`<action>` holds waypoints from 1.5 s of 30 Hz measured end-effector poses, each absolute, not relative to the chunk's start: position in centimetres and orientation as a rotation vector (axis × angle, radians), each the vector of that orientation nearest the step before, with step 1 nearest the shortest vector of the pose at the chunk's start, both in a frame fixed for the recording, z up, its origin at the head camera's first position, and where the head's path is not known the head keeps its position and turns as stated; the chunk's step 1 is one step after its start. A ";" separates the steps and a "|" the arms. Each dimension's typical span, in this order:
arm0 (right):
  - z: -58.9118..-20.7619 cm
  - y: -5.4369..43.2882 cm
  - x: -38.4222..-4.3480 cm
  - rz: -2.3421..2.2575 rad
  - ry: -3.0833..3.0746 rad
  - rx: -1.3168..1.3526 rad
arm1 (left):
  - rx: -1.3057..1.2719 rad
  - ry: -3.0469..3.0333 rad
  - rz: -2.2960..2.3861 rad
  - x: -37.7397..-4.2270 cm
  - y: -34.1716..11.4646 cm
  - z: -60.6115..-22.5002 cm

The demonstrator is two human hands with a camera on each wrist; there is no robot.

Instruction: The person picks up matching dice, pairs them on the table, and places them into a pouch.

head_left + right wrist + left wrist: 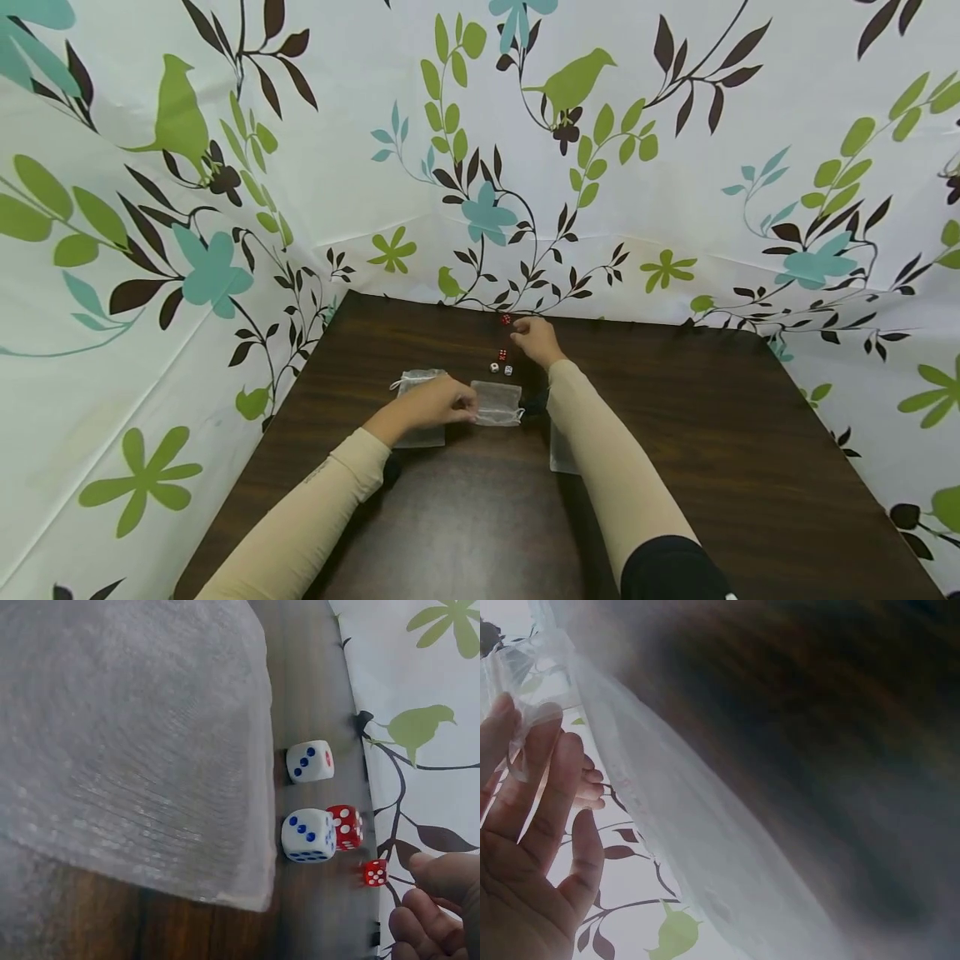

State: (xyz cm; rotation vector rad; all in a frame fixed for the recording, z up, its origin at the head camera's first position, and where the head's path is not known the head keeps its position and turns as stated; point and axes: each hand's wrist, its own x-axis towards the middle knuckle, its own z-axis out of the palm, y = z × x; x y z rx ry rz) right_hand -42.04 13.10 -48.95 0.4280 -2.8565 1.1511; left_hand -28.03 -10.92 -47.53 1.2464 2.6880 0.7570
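Observation:
My left hand [435, 402] pinches the edge of a small white sheer drawstring pouch [498, 400] between thumb and fingers; gathered mesh and cord [525, 742] show at the fingertips in the left wrist view. Beyond that pouch lie two white dice [308, 835] with a red die [349, 827] just behind them. Farther back, near the table's far edge, is another red die [375, 873]. Just to its right is my right hand [537, 340], its thumb and fingers [424, 866] loosely bent, no object showing between them.
A second sheer pouch [422, 437] lies partly beneath my left hand. Another pouch [562, 454] is partly covered by my right forearm. The dark wooden table [720, 433] meets a patterned cloth backdrop [645, 192] at its far edge and left side.

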 end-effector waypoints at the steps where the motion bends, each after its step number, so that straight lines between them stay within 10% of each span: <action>1: -49.0 13.1 -42.2 1.154 -2.857 0.412 | 1.253 2.685 0.752 -28.1 -10.9 -47.5; 45: -50.5 9.9 -46.8 0.924 -2.962 -0.007 | 1.328 2.702 0.606 -27.5 -11.0 -47.1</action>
